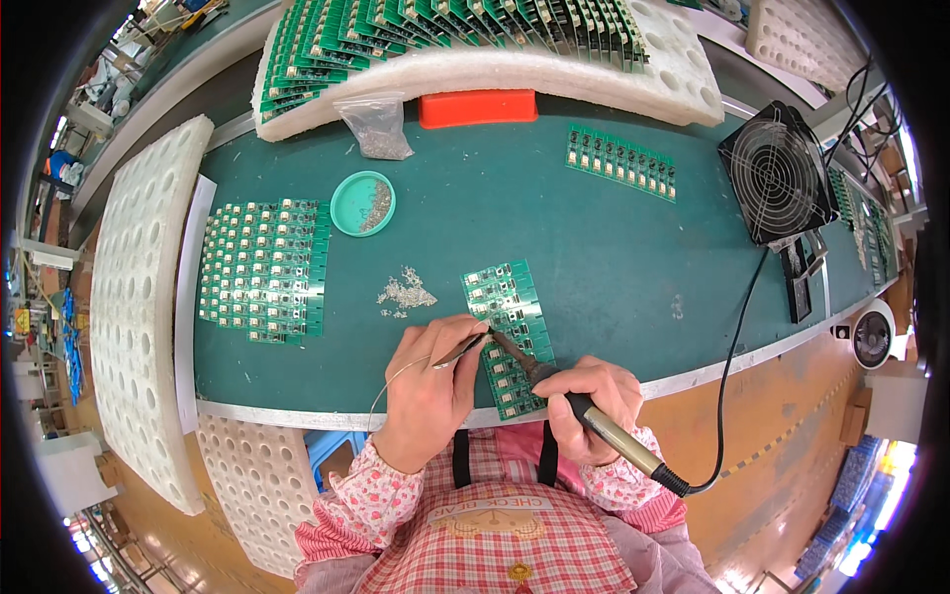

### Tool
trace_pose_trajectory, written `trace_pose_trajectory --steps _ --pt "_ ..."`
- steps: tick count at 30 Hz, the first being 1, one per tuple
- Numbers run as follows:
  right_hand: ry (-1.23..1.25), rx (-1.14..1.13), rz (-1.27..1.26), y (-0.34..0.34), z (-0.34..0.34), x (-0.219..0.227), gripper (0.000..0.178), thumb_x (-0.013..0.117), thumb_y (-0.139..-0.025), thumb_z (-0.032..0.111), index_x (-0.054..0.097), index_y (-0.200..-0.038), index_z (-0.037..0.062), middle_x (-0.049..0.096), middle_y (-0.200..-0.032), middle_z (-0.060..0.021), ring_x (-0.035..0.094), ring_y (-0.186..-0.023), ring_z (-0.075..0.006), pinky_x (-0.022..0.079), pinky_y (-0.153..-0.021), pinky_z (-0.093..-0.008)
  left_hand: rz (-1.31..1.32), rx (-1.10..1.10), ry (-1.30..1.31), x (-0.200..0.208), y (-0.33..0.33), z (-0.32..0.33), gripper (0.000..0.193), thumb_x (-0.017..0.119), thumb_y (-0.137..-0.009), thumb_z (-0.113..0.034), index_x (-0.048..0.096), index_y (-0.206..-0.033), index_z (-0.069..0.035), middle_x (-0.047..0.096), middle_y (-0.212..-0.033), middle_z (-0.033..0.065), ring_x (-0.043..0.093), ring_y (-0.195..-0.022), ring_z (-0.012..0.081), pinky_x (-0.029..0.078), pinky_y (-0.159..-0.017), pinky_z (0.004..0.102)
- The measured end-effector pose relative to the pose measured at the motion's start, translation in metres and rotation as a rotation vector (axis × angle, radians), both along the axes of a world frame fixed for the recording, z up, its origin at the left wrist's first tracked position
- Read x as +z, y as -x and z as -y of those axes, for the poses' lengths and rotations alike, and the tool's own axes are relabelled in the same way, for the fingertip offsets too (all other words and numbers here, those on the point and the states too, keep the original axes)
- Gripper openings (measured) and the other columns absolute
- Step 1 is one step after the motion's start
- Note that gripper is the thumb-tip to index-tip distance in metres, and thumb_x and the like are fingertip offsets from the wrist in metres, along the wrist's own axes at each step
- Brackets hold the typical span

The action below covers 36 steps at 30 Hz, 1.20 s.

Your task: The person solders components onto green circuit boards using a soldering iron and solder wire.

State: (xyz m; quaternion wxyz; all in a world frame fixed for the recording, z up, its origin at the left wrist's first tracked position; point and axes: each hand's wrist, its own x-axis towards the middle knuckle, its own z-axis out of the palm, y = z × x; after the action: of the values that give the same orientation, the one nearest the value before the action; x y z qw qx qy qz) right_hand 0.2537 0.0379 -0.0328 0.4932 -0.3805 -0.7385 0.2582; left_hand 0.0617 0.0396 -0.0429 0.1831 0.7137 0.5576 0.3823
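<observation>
Obs.: person at the near edge of the green-matted worktop (614, 247), both forearms in from the lower edge, pink floral cuffs, red checked apron.

Right hand (591, 401): fingers wrapped fully round the dark handle of a soldering iron with a metal barrel (554, 386). Black cable runs off the handle's rear toward the right. The tip points up-left and meets the narrow green panel of small circuit boards (511, 332), which lies flat near the front edge, about mid-width of the worktop.

Left hand (430, 381): thumb and fingers pinched shut on a thin silvery solder wire (396, 374). The wire loops back to the left of the wrist; its free end reaches the panel just beside the iron's tip.

Surroundings:
- small loose heap of silvery metal parts (404, 293) on the mat, just left of the panel.
- round teal plastic dish (362, 203) further back, holding more of the same parts.
- clear plastic bag of small parts (376, 127) behind the dish.
- wide sheet of green circuit boards with pale components (262, 269) toward the left edge.
- short green board strip (621, 160) toward the back right, well apart from the hands.
- flat red plastic box (478, 107) at the back edge, against a white foam tray (594, 84) with upright green boards.
- white foam sheet with round holes (134, 297) off the left edge.
- square black fan with a wire grille (777, 170) at the right corner, facing the work.

Nothing lies between the hands and the panel.
</observation>
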Motion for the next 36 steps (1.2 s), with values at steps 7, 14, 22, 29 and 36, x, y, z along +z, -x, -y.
trace_pose_trajectory --steps 7,14,22,29,36 --pt "0.025 -0.034 -0.002 0.002 0.002 0.002 0.011 0.071 -0.081 0.003 0.066 -0.090 0.0055 0.066 -0.067 -0.0045 0.058 -0.049 -0.0188 0.048 -0.047 -0.0313 0.003 -0.009 -0.005 -0.001 0.000 -0.001 0.022 0.069 -0.084 0.005 0.069 -0.105 -0.002 0.070 -0.104 0.0121 0.066 -0.087 0.0307 0.052 -0.076 0.0367" --pt "0.008 -0.059 0.010 0.005 0.003 0.003 0.011 0.072 -0.080 0.004 0.067 -0.089 0.0054 0.065 -0.065 -0.0045 0.058 -0.048 -0.0185 0.047 -0.046 -0.0304 -0.005 -0.014 -0.016 -0.002 0.001 -0.001 0.025 0.069 -0.083 0.005 0.067 -0.106 -0.003 0.070 -0.104 0.0117 0.065 -0.085 0.0310 0.051 -0.075 0.0371" --pt "0.052 -0.234 -0.139 -0.005 0.018 -0.014 0.010 0.069 -0.085 0.005 0.066 -0.094 0.0021 0.066 -0.068 -0.0060 0.056 -0.050 -0.0190 0.046 -0.049 -0.0316 -0.002 -0.015 -0.035 -0.004 0.001 0.000 0.028 0.070 -0.082 0.005 0.066 -0.108 -0.004 0.069 -0.103 0.0107 0.063 -0.082 0.0308 0.051 -0.075 0.0370" --pt "-0.002 -0.254 0.008 0.000 0.011 -0.019 0.024 0.068 -0.085 -0.005 0.062 -0.107 0.0004 0.070 -0.089 -0.0120 0.062 -0.065 -0.0251 0.051 -0.058 -0.0349 0.055 0.011 -0.026 -0.004 0.003 0.004 0.026 0.070 -0.082 0.006 0.066 -0.107 -0.003 0.069 -0.104 0.0113 0.065 -0.084 0.0294 0.051 -0.074 0.0365" --pt "-0.009 -0.248 -0.010 0.001 0.011 -0.022 0.023 0.068 -0.086 -0.005 0.062 -0.108 0.0000 0.070 -0.089 -0.0122 0.062 -0.066 -0.0247 0.051 -0.059 -0.0339 0.037 0.165 -0.045 -0.003 0.026 0.002 0.014 0.069 -0.085 0.006 0.063 -0.097 0.000 0.071 -0.102 0.0117 0.067 -0.082 0.0271 0.051 -0.074 0.0354"
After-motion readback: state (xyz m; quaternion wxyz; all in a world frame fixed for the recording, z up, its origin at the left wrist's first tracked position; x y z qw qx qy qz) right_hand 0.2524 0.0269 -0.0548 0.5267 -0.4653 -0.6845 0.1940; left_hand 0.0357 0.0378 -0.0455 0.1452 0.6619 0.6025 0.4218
